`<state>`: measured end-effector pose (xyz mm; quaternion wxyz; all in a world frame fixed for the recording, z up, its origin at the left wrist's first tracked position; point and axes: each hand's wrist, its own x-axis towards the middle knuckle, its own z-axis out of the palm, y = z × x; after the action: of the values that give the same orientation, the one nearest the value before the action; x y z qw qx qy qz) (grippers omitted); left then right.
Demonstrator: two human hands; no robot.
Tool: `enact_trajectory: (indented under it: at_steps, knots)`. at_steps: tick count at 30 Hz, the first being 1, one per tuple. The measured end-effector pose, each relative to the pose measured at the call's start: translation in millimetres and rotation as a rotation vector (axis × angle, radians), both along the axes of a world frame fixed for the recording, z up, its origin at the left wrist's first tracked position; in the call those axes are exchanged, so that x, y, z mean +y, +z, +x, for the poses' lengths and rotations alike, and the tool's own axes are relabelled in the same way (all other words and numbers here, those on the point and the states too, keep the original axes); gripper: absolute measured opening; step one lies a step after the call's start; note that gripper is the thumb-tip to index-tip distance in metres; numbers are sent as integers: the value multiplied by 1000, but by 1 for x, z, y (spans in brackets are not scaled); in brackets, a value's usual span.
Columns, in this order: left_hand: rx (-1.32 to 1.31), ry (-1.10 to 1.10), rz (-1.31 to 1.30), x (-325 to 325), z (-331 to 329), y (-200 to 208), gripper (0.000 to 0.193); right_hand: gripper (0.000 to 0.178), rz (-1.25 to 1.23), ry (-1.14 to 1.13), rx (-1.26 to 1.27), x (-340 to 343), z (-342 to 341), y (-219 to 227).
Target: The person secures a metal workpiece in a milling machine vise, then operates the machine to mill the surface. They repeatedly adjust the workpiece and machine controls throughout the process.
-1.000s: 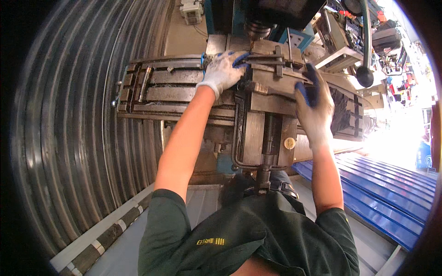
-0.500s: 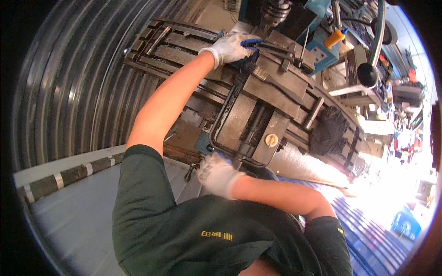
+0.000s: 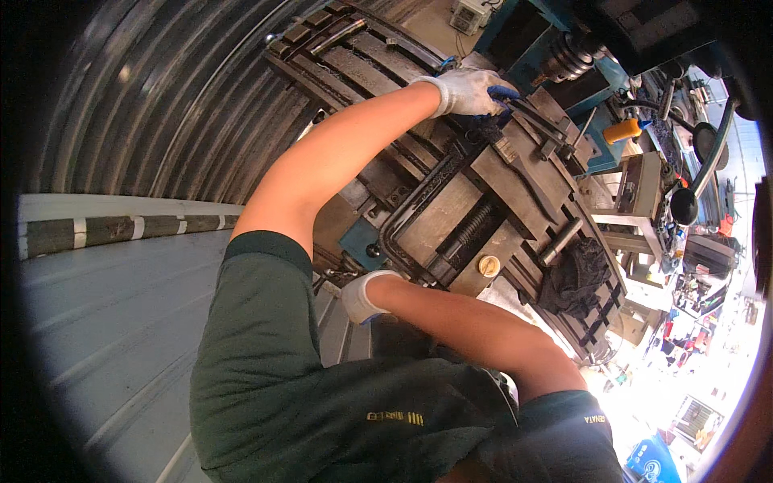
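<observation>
My left hand (image 3: 475, 92), in a white glove with blue fingertips, reaches over the machine vise (image 3: 419, 211) on the slotted milling table (image 3: 366, 72). Its fingers curl down at the vise's far side, around something dark that they mostly cover. Right beside them a brush (image 3: 523, 183) with a metal ferrule and long dark handle lies on the vise's flat top. My right hand (image 3: 362, 298), also gloved, is low at the near side of the machine, close to a crank handle (image 3: 326, 279). Its fingers are hidden, so its grip does not show.
A tool spindle (image 3: 570, 58) hangs beyond the vise. A dark cloth (image 3: 578, 278) lies on the table's right part, and a round pale cap (image 3: 489, 266) sits on the vise. A yellow bottle (image 3: 624, 131) and a ball-ended lever (image 3: 684, 207) are at right. Corrugated metal (image 3: 161, 105) walls the left.
The view has swung, so the machine appears shifted and more tilted. My left hand stays at the same spot on the vise. My right hand has turned and moved slightly left of the black knob.
</observation>
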<state>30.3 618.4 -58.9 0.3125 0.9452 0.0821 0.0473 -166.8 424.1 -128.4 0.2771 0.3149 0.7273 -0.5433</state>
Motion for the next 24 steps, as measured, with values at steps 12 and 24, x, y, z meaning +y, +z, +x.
enact_trajectory:
  at_steps: [12,24]
  knots:
    - [97,-22,-61,9,5,0,48,51,235,-841,-84,-15,21,52]
    - [9,-79,-44,9,5,1,50,20,743,-282,10,-26,30,31]
